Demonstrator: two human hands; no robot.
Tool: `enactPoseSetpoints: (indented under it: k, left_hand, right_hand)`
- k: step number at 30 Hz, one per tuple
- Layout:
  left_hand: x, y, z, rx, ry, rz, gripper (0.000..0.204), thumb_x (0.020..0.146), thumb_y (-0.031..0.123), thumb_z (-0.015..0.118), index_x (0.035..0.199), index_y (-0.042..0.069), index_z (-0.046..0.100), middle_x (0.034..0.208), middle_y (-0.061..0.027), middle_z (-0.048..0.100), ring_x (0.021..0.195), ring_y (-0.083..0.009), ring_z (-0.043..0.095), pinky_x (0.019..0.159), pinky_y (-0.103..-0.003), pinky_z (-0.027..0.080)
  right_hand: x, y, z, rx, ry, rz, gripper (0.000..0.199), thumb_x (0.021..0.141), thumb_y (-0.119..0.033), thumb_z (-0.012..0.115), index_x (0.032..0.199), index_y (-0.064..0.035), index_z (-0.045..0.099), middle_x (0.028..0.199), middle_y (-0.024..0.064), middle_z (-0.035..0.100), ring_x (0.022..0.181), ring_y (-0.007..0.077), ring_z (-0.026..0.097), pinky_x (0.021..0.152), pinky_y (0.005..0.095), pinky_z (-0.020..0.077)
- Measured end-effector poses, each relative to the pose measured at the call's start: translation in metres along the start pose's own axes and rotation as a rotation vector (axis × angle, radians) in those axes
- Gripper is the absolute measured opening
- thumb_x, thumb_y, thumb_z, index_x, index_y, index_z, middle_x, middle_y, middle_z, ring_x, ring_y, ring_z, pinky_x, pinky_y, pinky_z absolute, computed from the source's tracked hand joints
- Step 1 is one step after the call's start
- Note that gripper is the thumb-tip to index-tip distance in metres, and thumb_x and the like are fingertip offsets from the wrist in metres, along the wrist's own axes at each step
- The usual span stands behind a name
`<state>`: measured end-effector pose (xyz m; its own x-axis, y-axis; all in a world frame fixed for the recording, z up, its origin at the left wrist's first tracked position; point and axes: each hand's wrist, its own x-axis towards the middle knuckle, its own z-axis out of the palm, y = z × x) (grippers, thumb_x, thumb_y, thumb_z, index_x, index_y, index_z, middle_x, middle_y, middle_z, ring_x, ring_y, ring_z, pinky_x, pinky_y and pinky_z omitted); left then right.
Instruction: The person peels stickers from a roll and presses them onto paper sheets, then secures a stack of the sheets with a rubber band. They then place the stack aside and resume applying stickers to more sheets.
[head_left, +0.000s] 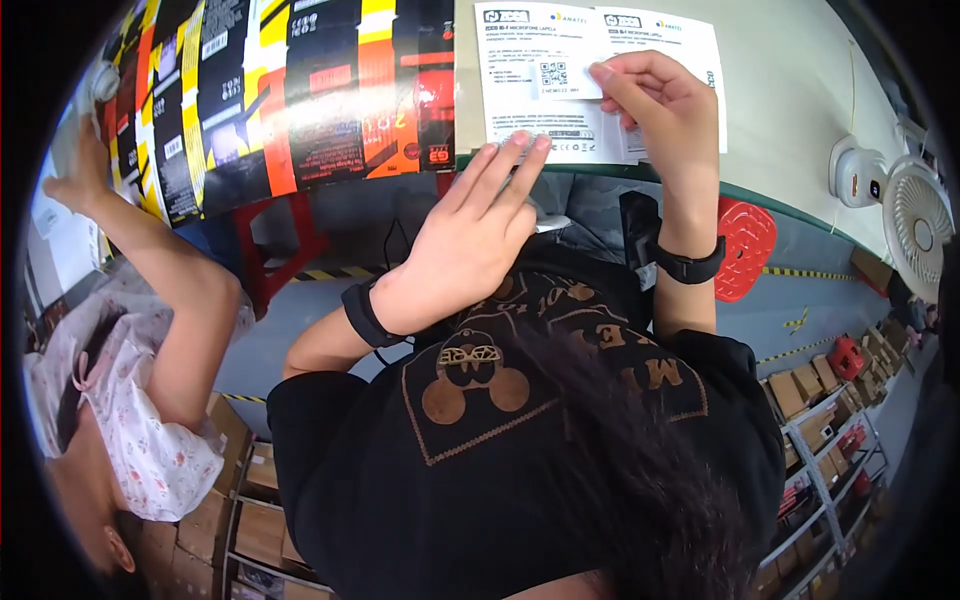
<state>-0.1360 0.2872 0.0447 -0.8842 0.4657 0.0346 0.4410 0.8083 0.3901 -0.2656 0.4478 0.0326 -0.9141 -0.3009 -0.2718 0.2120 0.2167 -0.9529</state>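
Two white printed sheets or flat boxes, the left one [510, 112] and the right one [700, 52], lie side by side on the table before me. My right hand [665, 105] pinches the right end of a small white label [566, 80] with a square code, between thumb and forefinger. The label sits over the left white piece; whether it is stuck down there I cannot tell. Flat and stretched out, the fingers of my left hand [462, 232] rest at the near edge of that same piece, with nothing held.
Rows of black, red and yellow printed boxes [330, 100] cover the left of the table [775, 110]. A white fan [922, 228] stands at the right edge. On the left, a person [150, 380] reaches to the table. A red stool [746, 250] and shelves of cartons [815, 430] stand beyond.
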Motion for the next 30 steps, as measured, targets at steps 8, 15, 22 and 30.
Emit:
enactPoseSetpoints:
  k: [8, 15, 22, 30]
  left_hand:
    - [-0.009, 0.023, 0.013, 0.038, 0.096, -0.111, 0.018, 0.073, 0.015, 0.051, 0.075, -0.002, 0.055, 0.132, -0.0246, 0.040, 0.125, -0.0335, 0.036, 0.102, -0.039, 0.032]
    - [-0.009, 0.023, 0.018, 0.018, 0.135, -0.101, 0.019, 0.071, 0.015, 0.051, 0.075, -0.003, 0.055, 0.132, -0.0249, 0.039, 0.125, -0.0338, 0.036, 0.102, -0.040, 0.032]
    - [-0.009, 0.021, 0.019, 0.023, 0.145, -0.099, 0.015, 0.071, 0.014, 0.051, 0.072, -0.001, 0.053, 0.132, -0.0227, 0.040, 0.125, -0.0327, 0.037, 0.101, -0.039, 0.033]
    - [-0.011, 0.021, 0.021, 0.019, 0.169, -0.122, 0.011, 0.072, 0.012, 0.053, 0.066, 0.004, 0.048, 0.132, -0.0184, 0.043, 0.125, -0.0303, 0.038, 0.099, -0.038, 0.035]
  right_hand:
    - [-0.009, -0.015, 0.010, -0.072, -0.022, 0.079, 0.009, 0.079, -0.006, 0.066, 0.085, 0.0011, 0.065, 0.069, 0.0019, 0.062, 0.060, 0.0042, 0.054, 0.051, 0.0154, 0.0358]
    - [-0.011, -0.013, 0.006, -0.102, -0.034, 0.057, 0.011, 0.078, -0.005, 0.067, 0.086, 0.0021, 0.064, 0.070, 0.0024, 0.062, 0.061, 0.0052, 0.055, 0.052, 0.0153, 0.0374]
    - [-0.010, -0.012, 0.005, -0.109, -0.038, 0.070, 0.011, 0.078, -0.005, 0.067, 0.086, 0.0024, 0.064, 0.071, 0.0027, 0.063, 0.062, 0.0054, 0.057, 0.053, 0.0149, 0.0393]
    - [-0.012, -0.012, 0.011, -0.144, -0.020, 0.065, 0.010, 0.079, -0.006, 0.066, 0.085, 0.0014, 0.063, 0.070, 0.0016, 0.062, 0.060, 0.0049, 0.054, 0.053, 0.0164, 0.0378]
